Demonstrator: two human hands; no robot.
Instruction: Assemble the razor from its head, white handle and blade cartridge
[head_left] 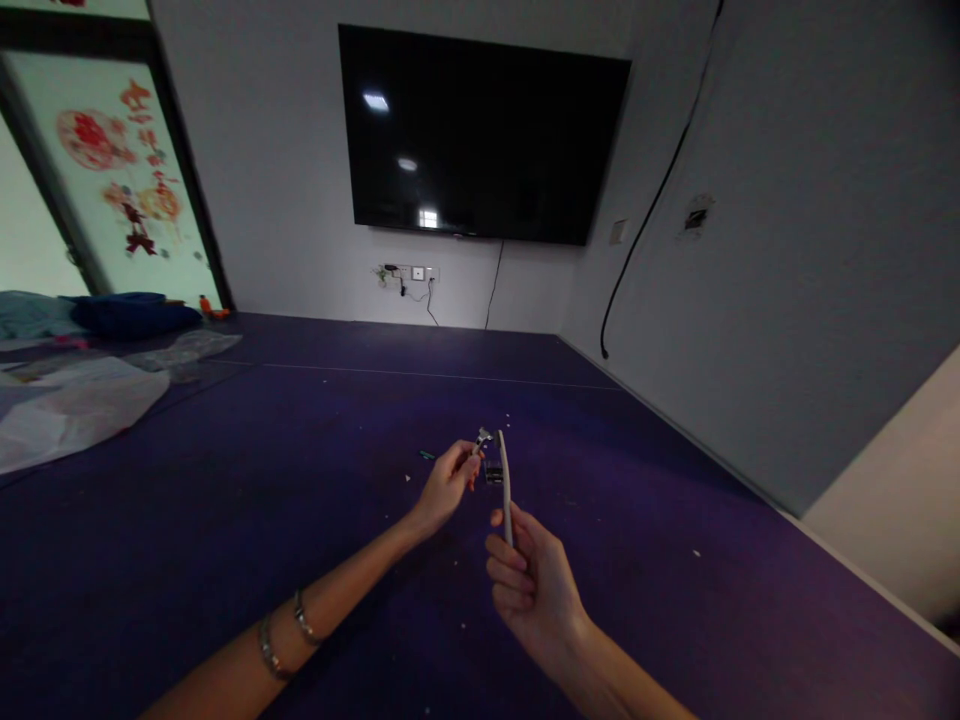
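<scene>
My left hand [448,487] pinches a small razor [481,438] by its handle, its silvery T-shaped head pointing up and away. My right hand [534,580] is closed around the lower handle of a pale toothbrush [505,480], held nearly upright. The bristles of the brush face left, close beside the razor head; whether they touch cannot be made out. Just behind the brush, between the hands, a small dark see-through case [493,472] lies on the purple surface [360,580]. A thin dark green piece [427,455] lies left of my left hand.
Small white scraps [696,553] are scattered over the surface. Clear plastic sheeting [82,405] and dark blue cloth [139,314] lie at the left. A black cable [652,215] hangs down the right wall. A television [487,140] is mounted on the far wall above sockets [418,273].
</scene>
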